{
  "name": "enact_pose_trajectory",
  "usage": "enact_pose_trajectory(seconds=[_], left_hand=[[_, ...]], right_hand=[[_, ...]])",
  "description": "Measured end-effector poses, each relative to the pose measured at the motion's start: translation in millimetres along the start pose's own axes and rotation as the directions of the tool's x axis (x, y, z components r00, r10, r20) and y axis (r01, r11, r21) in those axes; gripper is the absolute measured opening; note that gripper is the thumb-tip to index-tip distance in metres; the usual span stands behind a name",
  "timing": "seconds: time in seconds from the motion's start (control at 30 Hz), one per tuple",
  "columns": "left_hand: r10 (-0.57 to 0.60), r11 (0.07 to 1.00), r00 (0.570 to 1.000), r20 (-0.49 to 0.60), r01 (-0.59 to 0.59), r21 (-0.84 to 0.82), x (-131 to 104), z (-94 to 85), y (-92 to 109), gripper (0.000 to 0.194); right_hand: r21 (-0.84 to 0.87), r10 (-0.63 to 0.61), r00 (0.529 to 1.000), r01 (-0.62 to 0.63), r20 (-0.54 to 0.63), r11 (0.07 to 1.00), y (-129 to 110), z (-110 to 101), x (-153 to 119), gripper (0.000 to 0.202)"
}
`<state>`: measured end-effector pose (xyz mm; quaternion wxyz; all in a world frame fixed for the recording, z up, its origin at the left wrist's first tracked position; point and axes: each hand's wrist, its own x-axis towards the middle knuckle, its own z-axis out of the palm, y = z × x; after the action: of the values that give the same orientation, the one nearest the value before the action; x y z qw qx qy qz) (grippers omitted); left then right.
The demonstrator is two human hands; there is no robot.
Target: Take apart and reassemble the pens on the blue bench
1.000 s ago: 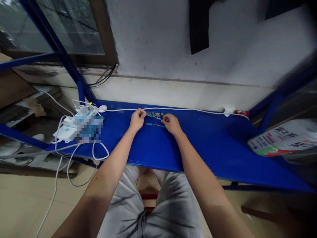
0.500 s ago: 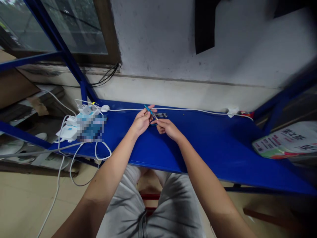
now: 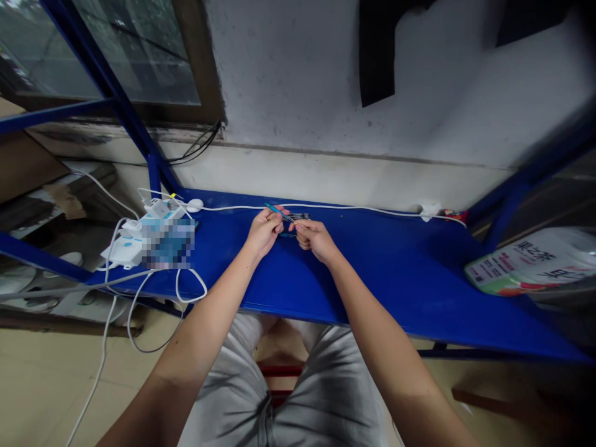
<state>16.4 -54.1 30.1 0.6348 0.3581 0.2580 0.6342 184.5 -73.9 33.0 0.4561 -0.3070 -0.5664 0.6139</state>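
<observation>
Over the blue tabletop, both my hands hold a slim blue pen-like rod with a thin metallic shaft. My left hand is closed round its blue end, which points up and left. The fingers of my right hand pinch the shaft's lower right end. Several thin dark-and-silver sticks lie side by side just behind my hands. Another small blue piece shows between my hands; its kind is unclear.
To the left are a white power strip with plugs and looped cables, and a blurred-out blue object. A white cable runs along the back edge. At the right lies a large labelled plastic bottle.
My left fingers have curled closed round the blue end, where they were more spread before. The rod lies at a flatter slant now. The view has shifted slightly.
</observation>
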Motion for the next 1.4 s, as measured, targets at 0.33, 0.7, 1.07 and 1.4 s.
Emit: enact_pose_trajectory(seconds=[0.33, 0.7, 1.07, 1.4], left_hand=[[0.047, 0.997, 0.999, -0.002, -0.047, -0.056, 1, 1.1, -4, 0.018], [0.037, 0.999, 0.999, -0.017, -0.037, 0.002, 2, -2.9, -4, 0.032], [-0.025, 0.996, 1.0, 0.019, 0.023, 0.086, 0, -3.6, -2, 0.038], [0.012, 0.989, 0.999, -0.034, -0.007, 0.146, 2, -2.8, -1, 0.037]], right_hand=[[-0.429, -0.284, 0.953, 0.213, -0.106, 0.878, 9, -1, 7, 0.038], [-0.18, -0.093, 0.988, 0.07, -0.122, 0.981, 12, 0, 7, 0.046], [0.127, 0.062, 0.998, -0.058, -0.032, 0.99, -2, 1, -1, 0.031], [0.199, 0.115, 0.993, -0.115, 0.012, 0.973, -1, 0, 0, 0.028]])
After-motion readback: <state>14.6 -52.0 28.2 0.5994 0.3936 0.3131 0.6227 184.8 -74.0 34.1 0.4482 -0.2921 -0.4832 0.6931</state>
